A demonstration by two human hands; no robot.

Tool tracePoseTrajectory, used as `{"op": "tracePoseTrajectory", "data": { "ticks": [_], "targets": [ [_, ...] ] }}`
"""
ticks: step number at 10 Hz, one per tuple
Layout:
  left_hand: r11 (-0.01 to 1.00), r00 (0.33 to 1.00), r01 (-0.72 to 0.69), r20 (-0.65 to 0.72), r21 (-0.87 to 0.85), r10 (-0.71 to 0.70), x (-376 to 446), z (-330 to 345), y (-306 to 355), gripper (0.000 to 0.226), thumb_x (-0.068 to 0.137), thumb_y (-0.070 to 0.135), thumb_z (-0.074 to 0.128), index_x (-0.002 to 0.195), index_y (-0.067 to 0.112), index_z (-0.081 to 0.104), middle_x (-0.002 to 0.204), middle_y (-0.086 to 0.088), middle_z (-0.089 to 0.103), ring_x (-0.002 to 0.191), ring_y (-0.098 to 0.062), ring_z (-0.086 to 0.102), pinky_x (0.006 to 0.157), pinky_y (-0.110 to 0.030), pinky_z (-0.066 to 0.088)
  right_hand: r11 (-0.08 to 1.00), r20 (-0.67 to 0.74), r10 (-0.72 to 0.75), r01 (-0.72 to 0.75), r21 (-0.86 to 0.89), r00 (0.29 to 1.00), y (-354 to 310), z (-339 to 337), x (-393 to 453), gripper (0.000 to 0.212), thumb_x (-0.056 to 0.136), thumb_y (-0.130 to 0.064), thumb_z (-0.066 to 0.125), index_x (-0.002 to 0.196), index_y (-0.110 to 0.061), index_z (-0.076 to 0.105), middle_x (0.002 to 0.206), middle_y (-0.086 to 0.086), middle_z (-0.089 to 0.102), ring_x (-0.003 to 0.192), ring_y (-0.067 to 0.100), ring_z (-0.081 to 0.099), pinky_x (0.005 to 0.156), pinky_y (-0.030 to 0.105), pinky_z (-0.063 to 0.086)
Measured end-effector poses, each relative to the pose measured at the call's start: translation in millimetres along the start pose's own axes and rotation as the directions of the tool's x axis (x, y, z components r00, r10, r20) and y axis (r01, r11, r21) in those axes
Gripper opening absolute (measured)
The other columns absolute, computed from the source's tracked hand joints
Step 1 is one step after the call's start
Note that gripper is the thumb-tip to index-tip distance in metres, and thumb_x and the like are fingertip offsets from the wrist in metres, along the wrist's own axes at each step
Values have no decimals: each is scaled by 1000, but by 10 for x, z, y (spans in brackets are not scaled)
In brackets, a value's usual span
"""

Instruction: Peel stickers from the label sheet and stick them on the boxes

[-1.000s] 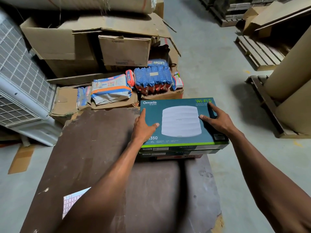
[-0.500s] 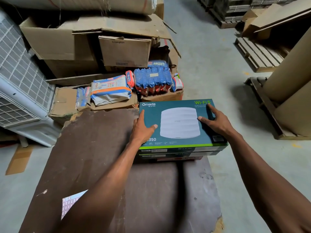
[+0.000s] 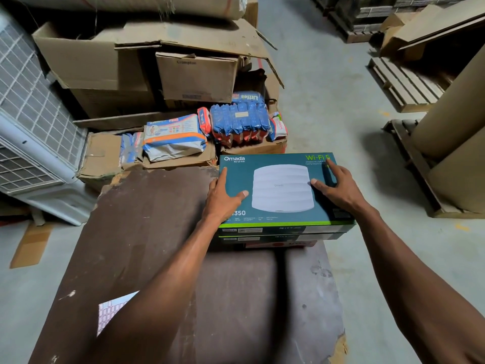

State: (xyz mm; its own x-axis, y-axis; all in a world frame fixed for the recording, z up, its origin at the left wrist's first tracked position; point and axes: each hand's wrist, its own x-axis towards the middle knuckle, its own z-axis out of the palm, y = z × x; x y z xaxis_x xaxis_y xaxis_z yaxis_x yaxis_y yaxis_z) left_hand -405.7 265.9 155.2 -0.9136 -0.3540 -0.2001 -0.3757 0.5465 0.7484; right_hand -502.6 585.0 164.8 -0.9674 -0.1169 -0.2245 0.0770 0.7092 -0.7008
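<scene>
The brown tabletop (image 3: pixel 147 232) is carrying everything, and the teal box (image 3: pixel 278 190) serves here as the landmark: it is lying flat at the tabletop's far right corner, on top of at least one more box, its long axis running left to right and its printed face turned up, with the lettering reading upright toward the person. Both hands are resting on that top face. The left hand (image 3: pixel 223 195) is lying on the box's left part, fingers straight and thumb spread toward the printed white disc; the right hand (image 3: pixel 333 185) is lying on its right part, forefinger reaching toward the far right corner. Neither grip is closing round anything, as both are lying flat. The label sheet (image 3: pixel 110 313) is lying well apart from the box, toward the tabletop's near left edge, partly hidden under the left forearm. Judging from this, the left hand is sitting nearer the sheet, so the coming reach is probably running back and leftward from the box.
</scene>
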Motion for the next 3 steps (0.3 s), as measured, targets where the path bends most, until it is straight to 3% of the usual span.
{"op": "tracePoseTrajectory", "data": {
  "ticks": [2, 3],
  "targets": [
    [1000, 1000, -10, -4, -7, 10, -60, -20, 40, 91, 91, 51, 70, 162, 35, 15, 166, -5, 23, 149, -26, 33, 115, -47, 38, 1000, -10, 3, -3, 4, 1000, -14, 0, -50, 88, 89, -60, 68, 162, -38, 23, 170, 6, 12, 151, 36, 32, 120, 52, 36],
    [1000, 1000, -22, -21, 20, 22, -93, -29, 70, 91, 91, 53, 68, 162, 38, 14, 170, -8, 14, 155, -27, 21, 121, -50, 31, 997, -56, -9, 5, -79, 998, -31, 34, -71, 88, 88, -64, 66, 161, -39, 23, 171, 8, 12, 153, 38, 27, 122, 58, 30]
  ]
}}
